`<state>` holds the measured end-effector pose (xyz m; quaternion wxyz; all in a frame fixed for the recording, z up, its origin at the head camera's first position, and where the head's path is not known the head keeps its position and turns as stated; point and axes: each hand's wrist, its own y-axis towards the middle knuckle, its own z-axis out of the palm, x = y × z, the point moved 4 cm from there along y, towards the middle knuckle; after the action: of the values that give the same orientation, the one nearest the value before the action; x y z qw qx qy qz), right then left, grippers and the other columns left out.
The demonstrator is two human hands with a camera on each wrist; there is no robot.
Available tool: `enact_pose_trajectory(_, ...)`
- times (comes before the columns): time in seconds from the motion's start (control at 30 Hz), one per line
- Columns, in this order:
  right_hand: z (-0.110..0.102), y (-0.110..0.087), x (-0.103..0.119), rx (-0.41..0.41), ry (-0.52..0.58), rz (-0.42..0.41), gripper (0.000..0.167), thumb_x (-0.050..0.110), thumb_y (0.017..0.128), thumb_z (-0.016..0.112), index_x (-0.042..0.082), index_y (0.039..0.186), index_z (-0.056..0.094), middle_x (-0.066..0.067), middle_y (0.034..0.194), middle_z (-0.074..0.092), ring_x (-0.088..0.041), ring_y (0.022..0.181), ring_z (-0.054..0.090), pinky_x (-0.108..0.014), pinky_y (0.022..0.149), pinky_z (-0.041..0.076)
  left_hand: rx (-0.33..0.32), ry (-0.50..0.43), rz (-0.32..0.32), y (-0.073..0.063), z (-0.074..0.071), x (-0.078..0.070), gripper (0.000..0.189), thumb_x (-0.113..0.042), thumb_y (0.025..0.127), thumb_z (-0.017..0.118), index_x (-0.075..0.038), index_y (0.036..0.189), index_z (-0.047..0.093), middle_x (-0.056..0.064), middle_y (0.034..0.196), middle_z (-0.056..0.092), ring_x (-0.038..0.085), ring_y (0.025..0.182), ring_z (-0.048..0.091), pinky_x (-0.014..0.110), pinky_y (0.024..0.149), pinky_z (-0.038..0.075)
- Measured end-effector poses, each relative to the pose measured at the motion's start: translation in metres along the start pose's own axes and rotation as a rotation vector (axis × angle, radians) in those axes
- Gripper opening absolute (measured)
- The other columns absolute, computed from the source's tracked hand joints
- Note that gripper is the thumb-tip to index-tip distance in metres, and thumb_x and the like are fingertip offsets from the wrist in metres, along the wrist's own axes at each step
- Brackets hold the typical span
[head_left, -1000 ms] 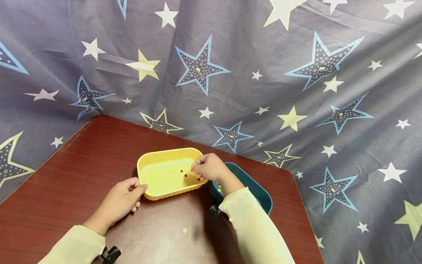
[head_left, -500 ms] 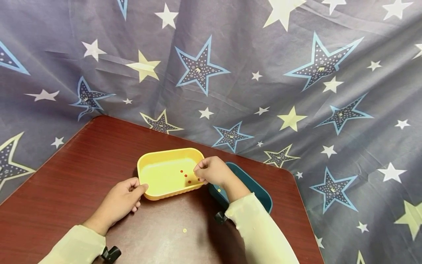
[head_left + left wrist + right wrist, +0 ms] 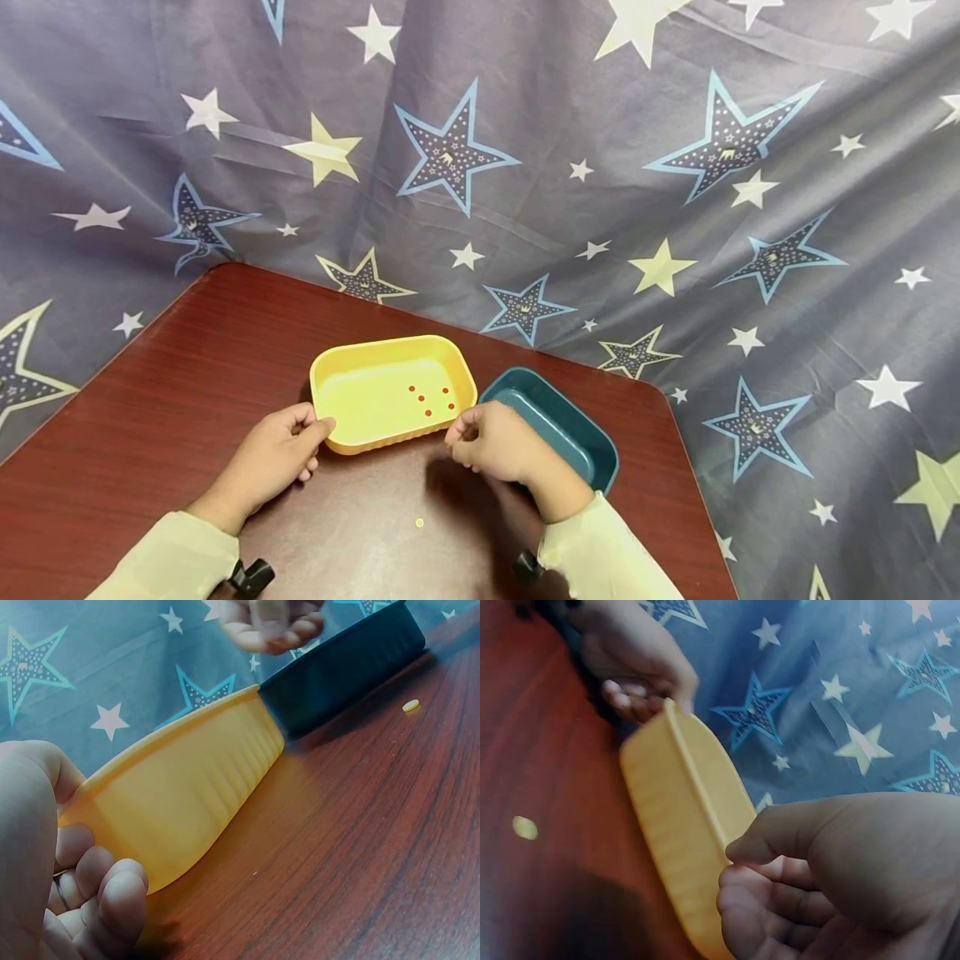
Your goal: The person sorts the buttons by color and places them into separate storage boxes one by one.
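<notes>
My left hand (image 3: 279, 454) pinches the near-left rim of a yellow tray (image 3: 360, 440), its thumb over the edge and fingers curled against the outer wall. Several small red discs (image 3: 428, 412) lie on the right part of the tray's floor. Past the tray's near-right corner hovers my right hand (image 3: 491, 442), fingers loosely curled; nothing shows between its thumb and fingertips in the right wrist view. That hand and forearm cover part of a dark teal tray (image 3: 558, 408), which stands just right of the yellow one.
A small yellow disc (image 3: 420, 522) lies on the reddish-brown table (image 3: 247, 333) in front of the trays. Behind the table hangs a grey curtain (image 3: 540, 217) with stars, close to its back edge.
My right hand has moved out of the yellow tray, toward me and slightly right. The red discs it covered now show. My left hand keeps its grip on the rim.
</notes>
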<state>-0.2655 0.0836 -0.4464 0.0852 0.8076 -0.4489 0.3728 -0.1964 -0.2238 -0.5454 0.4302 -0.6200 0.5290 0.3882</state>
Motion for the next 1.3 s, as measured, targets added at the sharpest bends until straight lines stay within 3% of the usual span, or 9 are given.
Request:
enact_pose_trajectory(0.23,0.04,-0.021,-0.003,0.031,-0.129,-0.065,0.014,0.011,0.087,0.088,0.021,0.087,0.079,0.019,0.074,0.068,0.006,0.069,0.061,-0.016,0.067,0.053,-0.002,0.0,-0.005,0.0,0.0,0.0,0.042,-0.045,0.114,0.067,-0.009,0.094,0.056,0.007,0.072,0.067,0.021,0.06,0.068,0.033,0.058,0.06)
enact_pose_trajectory(0.5,0.075,-0.029,-0.011,0.051,-0.216,-0.075,0.017,0.012,0.084,0.09,0.02,0.094,0.079,0.023,0.073,0.065,0.011,0.069,0.058,-0.01,0.071,0.049,0.0,0.001,-0.006,0.0,-0.001,0.0,0.043,-0.045,0.114,0.067,-0.009,0.093,0.055,0.007,0.072,0.068,0.022,0.061,0.068,0.034,0.057,0.06)
enact_pose_trajectory(0.8,0.084,-0.031,-0.015,0.011,-0.25,-0.089,0.017,0.011,0.084,0.087,0.024,0.086,0.075,0.025,0.07,0.062,0.012,0.065,0.054,-0.009,0.066,0.046,0.007,-0.002,-0.008,0.0,-0.001,0.001,0.044,-0.047,0.114,0.067,-0.009,0.094,0.056,0.008,0.073,0.069,0.022,0.061,0.069,0.034,0.057,0.06)
enact_pose_trajectory(1.3,0.09,-0.03,-0.004,-0.023,-0.368,-0.149,0.025,0.011,0.075,0.091,0.025,0.084,0.072,0.025,0.067,0.05,0.009,0.066,0.046,-0.007,0.063,0.037,0.001,-0.009,0.0,0.0,0.0,0.002,0.044,-0.045,0.114,0.067,-0.008,0.093,0.055,0.008,0.071,0.067,0.023,0.061,0.069,0.035,0.058,0.061)
